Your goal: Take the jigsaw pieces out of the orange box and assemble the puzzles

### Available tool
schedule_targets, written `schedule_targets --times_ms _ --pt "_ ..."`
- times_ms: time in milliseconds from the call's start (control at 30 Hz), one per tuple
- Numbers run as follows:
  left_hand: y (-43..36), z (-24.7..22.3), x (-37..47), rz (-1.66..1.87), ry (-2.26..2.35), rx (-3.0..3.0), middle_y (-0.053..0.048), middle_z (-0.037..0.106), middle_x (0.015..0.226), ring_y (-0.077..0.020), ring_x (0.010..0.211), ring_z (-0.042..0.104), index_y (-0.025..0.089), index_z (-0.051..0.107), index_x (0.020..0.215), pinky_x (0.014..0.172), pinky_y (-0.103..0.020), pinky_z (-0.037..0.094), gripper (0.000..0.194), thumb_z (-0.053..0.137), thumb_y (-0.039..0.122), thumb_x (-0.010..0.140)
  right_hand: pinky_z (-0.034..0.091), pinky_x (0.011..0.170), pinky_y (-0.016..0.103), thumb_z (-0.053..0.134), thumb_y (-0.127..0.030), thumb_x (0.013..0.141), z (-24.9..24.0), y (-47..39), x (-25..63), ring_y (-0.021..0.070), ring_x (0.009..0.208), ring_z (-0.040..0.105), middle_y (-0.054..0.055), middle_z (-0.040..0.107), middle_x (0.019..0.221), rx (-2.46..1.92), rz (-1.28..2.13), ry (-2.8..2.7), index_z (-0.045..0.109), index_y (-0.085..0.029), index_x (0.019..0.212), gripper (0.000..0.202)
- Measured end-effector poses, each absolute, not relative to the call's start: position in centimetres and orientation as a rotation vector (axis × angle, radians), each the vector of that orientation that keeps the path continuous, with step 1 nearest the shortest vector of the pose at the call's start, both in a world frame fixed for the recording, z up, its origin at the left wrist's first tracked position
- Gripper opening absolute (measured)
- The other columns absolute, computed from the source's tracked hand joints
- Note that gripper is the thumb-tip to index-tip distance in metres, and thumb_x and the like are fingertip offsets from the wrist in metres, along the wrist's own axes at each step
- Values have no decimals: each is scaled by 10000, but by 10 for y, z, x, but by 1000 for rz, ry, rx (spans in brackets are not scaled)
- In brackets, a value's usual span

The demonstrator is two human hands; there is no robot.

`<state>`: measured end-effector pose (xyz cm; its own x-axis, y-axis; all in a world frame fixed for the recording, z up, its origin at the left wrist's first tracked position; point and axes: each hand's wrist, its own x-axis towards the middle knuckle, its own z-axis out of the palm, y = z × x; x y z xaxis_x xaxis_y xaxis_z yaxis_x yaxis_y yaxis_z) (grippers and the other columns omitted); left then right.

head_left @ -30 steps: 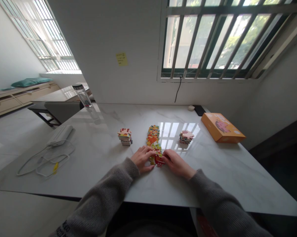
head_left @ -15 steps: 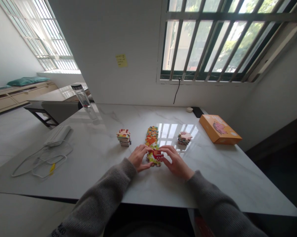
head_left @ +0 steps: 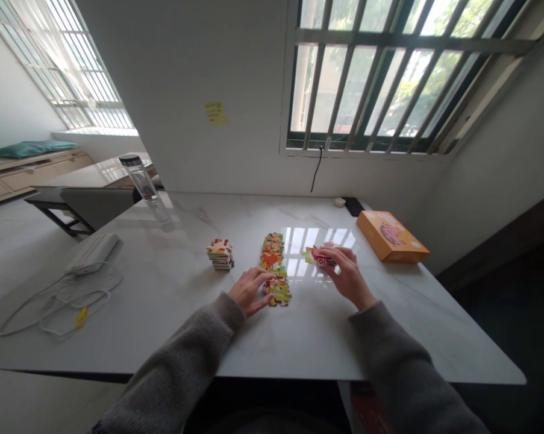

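Note:
A column of colourful puzzle pieces lies in the middle of the white table. My left hand rests at the left edge of its near end, fingers apart, touching the green pieces. My right hand is over the right stack of pieces, its fingers closed on a red and green puzzle piece. That hand partly hides the stack. Another stack of pieces stands to the left of the column.
An orange box lies at the right, with a black phone and a small pale object behind it. A clear bottle stands at the back left. A white device and its cable lie on the left.
My right hand has moved right from the column to the right stack, carrying the red barn piece. A green piece now shows at the column's near end. The view has shifted slightly.

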<state>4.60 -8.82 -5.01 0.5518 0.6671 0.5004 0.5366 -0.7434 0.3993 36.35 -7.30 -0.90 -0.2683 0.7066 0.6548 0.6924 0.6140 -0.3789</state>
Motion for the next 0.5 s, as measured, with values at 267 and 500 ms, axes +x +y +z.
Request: schedule_targets --times_ms 267,500 --pt "-87 -51 46 962 1046 2631 -100 591 1106 -265 1023 547 200 571 1186 906 -434 468 342 609 241 849 426 977 504 569 -366 944 -21 -40 425 294 1075 576 91 709 1180 -1288 30 -1922 680 -244 1142 257" --pt "-88 -51 46 907 1054 2637 -100 593 1112 -264 1038 546 189 574 1194 911 -425 462 336 592 245 863 445 988 494 550 -391 935 -27 -34 430 296 1091 582 85 710 1180 -1285 126 -1919 688 -244 1137 285"
